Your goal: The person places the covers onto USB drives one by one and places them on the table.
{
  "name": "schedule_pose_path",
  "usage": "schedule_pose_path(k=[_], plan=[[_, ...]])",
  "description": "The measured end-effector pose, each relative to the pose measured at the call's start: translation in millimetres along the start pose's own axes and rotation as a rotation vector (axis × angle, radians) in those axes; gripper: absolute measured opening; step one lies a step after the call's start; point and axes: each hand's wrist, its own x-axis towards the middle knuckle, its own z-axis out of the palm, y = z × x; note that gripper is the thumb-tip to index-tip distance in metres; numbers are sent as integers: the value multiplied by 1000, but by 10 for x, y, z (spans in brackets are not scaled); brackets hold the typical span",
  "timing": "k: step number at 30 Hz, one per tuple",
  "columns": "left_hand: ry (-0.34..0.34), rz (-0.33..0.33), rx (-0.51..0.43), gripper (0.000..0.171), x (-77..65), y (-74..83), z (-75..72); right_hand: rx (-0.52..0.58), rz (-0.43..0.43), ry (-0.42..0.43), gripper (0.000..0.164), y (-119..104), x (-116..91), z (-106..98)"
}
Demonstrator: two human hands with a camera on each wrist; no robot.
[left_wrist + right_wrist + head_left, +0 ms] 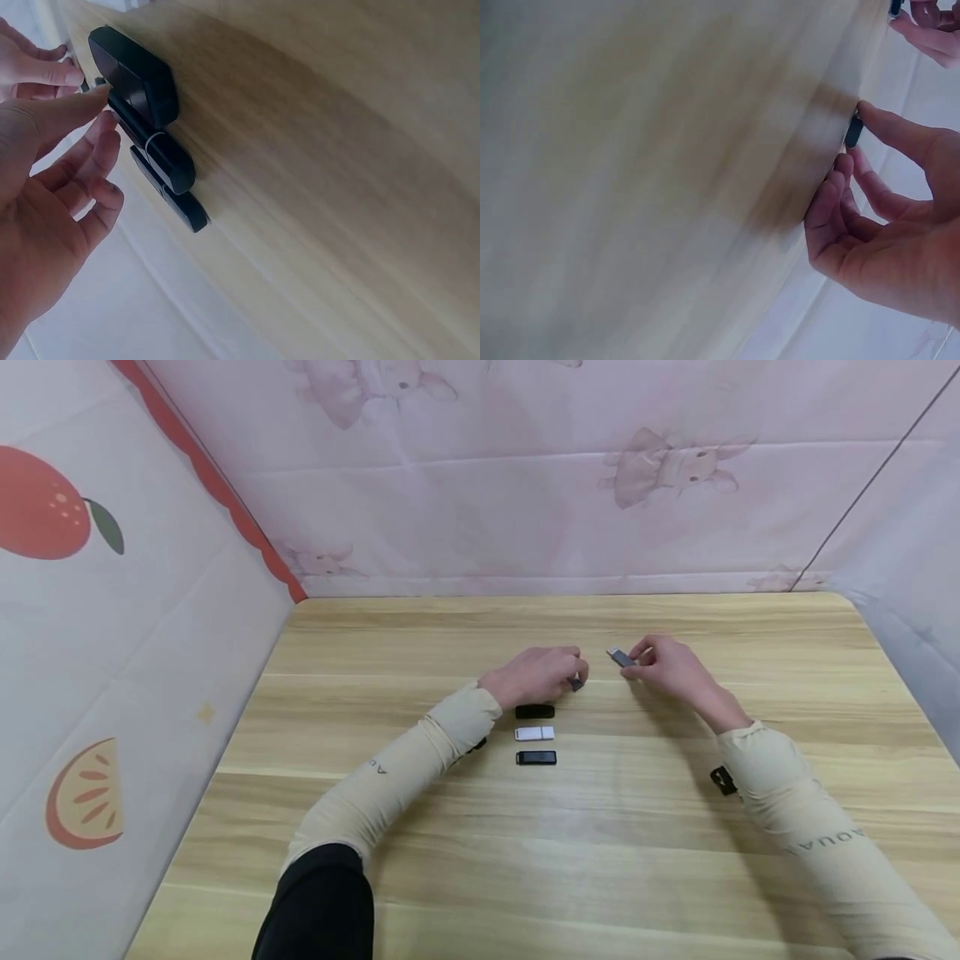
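Observation:
Between the thumb and fingers of my right hand (670,670) is a grey USB flash drive (621,657), its bare metal plug pointing left toward the other hand. My left hand (534,675) pinches a small dark cap (577,684), mostly covered by the fingers and apart from the drive. Just below the left hand lie a black flash drive (535,712), a white one (534,733) and a black one with a pale edge (536,758), stacked in a column. In the right wrist view the held drive (853,130) shows as a dark block at the thumb tip.
The wooden table (600,860) ends at a back edge just beyond the hands. A pink printed cloth (517,518) hangs behind it, and a white fruit-print sheet (150,668) stands at the left. Beige sleeves (397,777) cover both forearms.

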Motion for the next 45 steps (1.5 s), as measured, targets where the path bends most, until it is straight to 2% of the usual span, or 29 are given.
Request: schedule_pose_path(k=[10, 15, 17, 19, 24, 27, 31, 40, 45], plan=[[8, -4, -28, 10, 15, 40, -10, -17, -26, 33, 35, 40, -24, -1], [4, -9, -10, 14, 34, 24, 4, 9, -28, 20, 35, 45, -41, -7], [13, -15, -36, 16, 38, 7, -6, 28, -23, 14, 35, 35, -57, -17], [27, -27, -99, 20, 41, -16, -25, 50, -24, 8, 36, 20, -75, -28], [65, -41, -365, 29, 20, -86, -68, 114, -43, -12, 37, -8, -120, -38], [76, -43, -480, 28, 5, -125, -70, 162, -51, -19, 35, -12, -130, -22], [112, -81, -560, 26, -8, -182, -55, 216, -66, -20, 34, -22, -144, -10], [276, -163, -702, 25, -76, -276, -41, 466, -32, -58, 42, -54, -193, -50], [365, -200, -822, 25, -114, -267, -17, 551, -25, -57, 44, -53, -186, -44]])
